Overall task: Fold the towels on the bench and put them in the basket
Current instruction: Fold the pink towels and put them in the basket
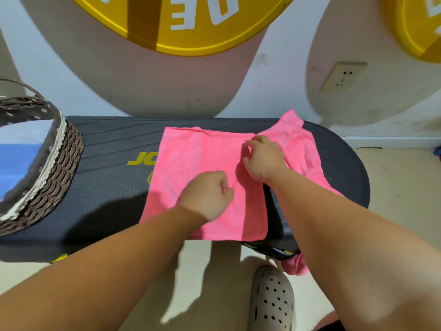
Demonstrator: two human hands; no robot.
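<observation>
A pink towel point(191, 161) lies spread flat on the dark bench point(107, 163), folded over at its right edge. My left hand point(207, 194) is a fist on the towel's middle and pinches a bit of pink cloth. My right hand point(262, 158) rests at the towel's right edge with curled fingers pinching the fabric. A second pink towel point(298, 144) lies crumpled to the right, partly under my right forearm, and a corner of pink cloth point(296, 266) hangs below the bench. The wicker basket point(47, 187) stands at the bench's left end.
The basket has a cloth lining, a handle and something blue point(16, 161) inside. Behind the bench is a white wall with a socket point(343, 76). A grey clog point(272, 299) stands on the beige floor in front of the bench.
</observation>
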